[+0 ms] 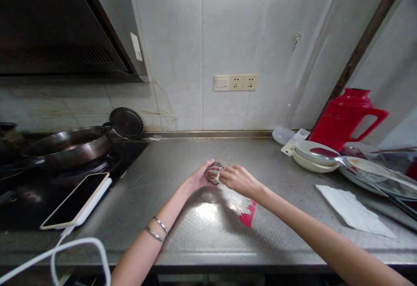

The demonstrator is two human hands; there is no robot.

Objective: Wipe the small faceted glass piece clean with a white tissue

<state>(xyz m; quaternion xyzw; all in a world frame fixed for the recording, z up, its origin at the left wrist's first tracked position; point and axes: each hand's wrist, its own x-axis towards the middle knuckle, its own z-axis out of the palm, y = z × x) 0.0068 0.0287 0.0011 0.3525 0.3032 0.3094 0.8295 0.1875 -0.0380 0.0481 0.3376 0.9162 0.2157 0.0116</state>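
Observation:
Near the middle of the steel counter (156, 182), my left hand (199, 177) holds a small round glass-like dish (214, 173) with a dark patterned rim, tilted toward me. My right hand (236, 178) has its fingers pinched together at the dish's right side, on something whitish too small to make out. Below my right hand lies a red and white packet or sheet (248, 216), partly hidden by the hand and forearm. Two silver bracelets circle my left wrist.
At left, a pan (73, 147) sits on the black stove beside a phone (76, 201) with a white cable. At right stand a red thermos (345, 119), stacked bowls (316, 158), plates and a white cloth (355, 210). Sockets (243, 82) are on the wall.

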